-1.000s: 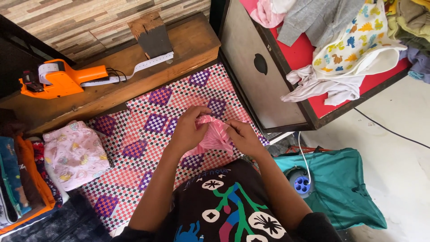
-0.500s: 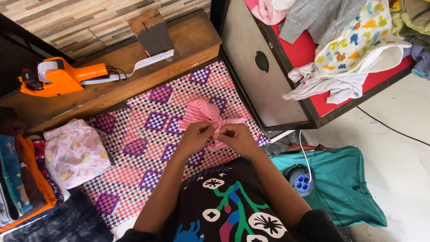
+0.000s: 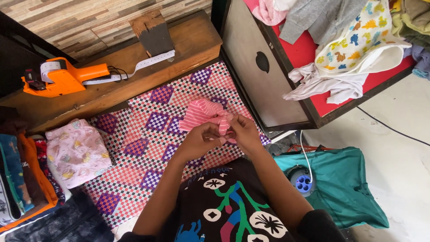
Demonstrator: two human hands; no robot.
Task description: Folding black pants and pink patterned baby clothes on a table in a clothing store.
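Checkered pink-and-purple counter [image 3: 148,148] runs from a wooden ledge [image 3: 134,80] at 11 o'clock to a dark cabinet side [image 3: 260,85] at 1 o'clock, with bare checks at 9 o'clock, while left hand [image 3: 204,140] and right hand [image 3: 244,132] pinch a pink striped garment [image 3: 201,114] at centre.

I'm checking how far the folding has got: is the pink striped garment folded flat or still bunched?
Bunched. The pink striped garment sits crumpled on the checkered mat, one end pinched between left hand and right hand.
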